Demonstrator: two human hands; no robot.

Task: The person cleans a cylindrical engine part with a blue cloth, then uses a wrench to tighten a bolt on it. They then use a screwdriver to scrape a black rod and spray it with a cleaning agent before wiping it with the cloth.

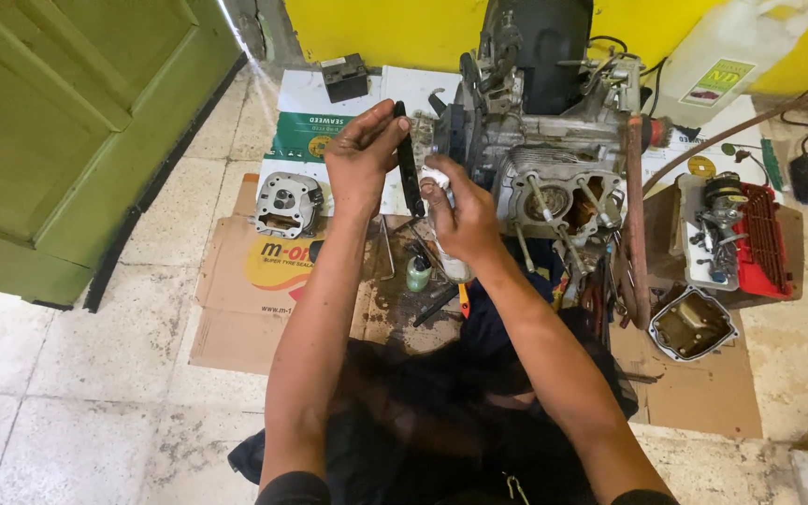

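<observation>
Left grip [362, 154] closed around black strip [410, 168]

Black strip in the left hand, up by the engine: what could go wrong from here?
1. The left hand holds the black strip only at its top, while the right hand works close beside it; a bump could knock it loose.
2. The engine block has open ports and bare studs, so dirt or a dropped part might fall in.
3. The small green bottle and loose tools lie right under the forearms and could be tipped.
</observation>
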